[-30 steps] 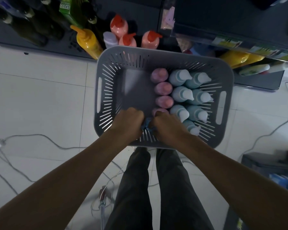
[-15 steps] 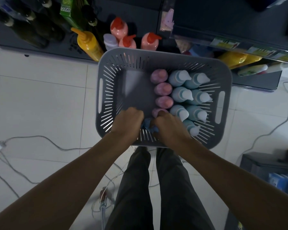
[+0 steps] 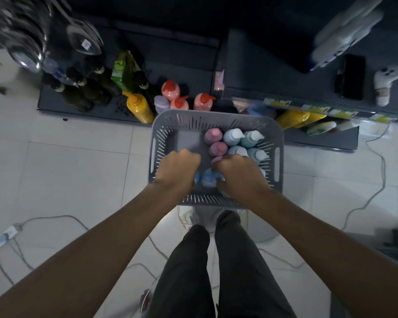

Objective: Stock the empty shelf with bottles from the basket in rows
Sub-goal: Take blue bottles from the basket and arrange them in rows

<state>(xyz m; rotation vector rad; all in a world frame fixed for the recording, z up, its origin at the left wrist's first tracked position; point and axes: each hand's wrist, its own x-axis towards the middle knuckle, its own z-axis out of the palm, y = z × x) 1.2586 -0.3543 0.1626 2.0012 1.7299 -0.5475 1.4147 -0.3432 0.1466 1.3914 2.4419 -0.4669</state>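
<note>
Where the left hand (image 3: 178, 168) and the right hand (image 3: 239, 175) meet, low by the near wall of the grey basket (image 3: 216, 117), both have their fingers curled tight round a blue bottle (image 3: 208, 180) wedged between them. Farther in the basket stand pink bottles (image 3: 213, 136) in a row, with pale teal bottles (image 3: 232, 136) to their right. Past the basket's far rim, 3 orange-capped bottles (image 3: 170, 90) and 1 yellow bottle (image 3: 138, 107) sit on a dark shelf (image 3: 55, 104).

One grey slotted plastic basket (image 3: 216, 118) shows three round pink plastic bottles (image 3: 213, 135), four pale teal white-capped plastic bottles (image 3: 233, 137) and at least one blue plastic bottle (image 3: 208, 177). Beyond its far edge stand three salmon red-capped pump bottles (image 3: 170, 91) and one yellow squeeze bottle (image 3: 138, 108).
</note>
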